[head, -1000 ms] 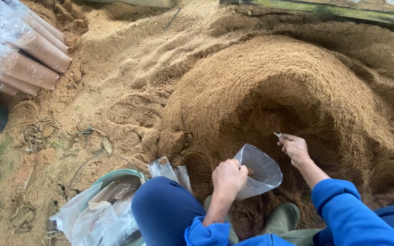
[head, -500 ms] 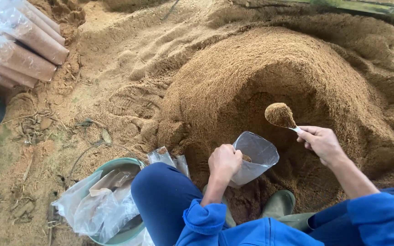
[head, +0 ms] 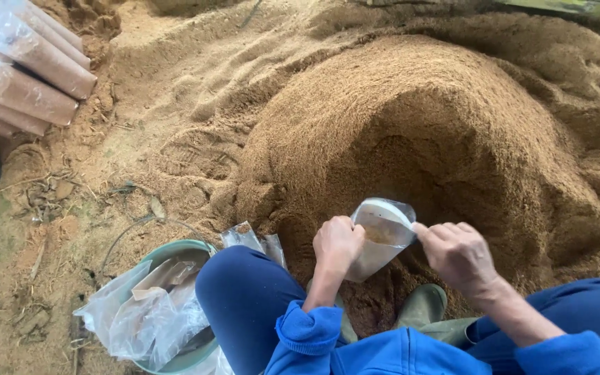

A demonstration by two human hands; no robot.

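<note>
Small clear plastic bag [head: 382, 236], part-filled with brown granular sawdust, held upright between both hands: left hand [head: 337, 244] clasps its side, right hand [head: 458, 254] pinches its rim. Beyond: large fibrous sawdust mound [head: 425, 118]. Left of hands: green bucket [head: 175, 251] holding crumpled clear bags [head: 148, 309].

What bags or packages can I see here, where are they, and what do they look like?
Clear plastic bag: held open between left hand and right hand, some brown sawdust inside.
Filled bags: stacked top left, long cylinders, brown under clear plastic.
Empty bags: crumpled, clear, in a green bucket at bottom left.
No signs or screens.
</note>
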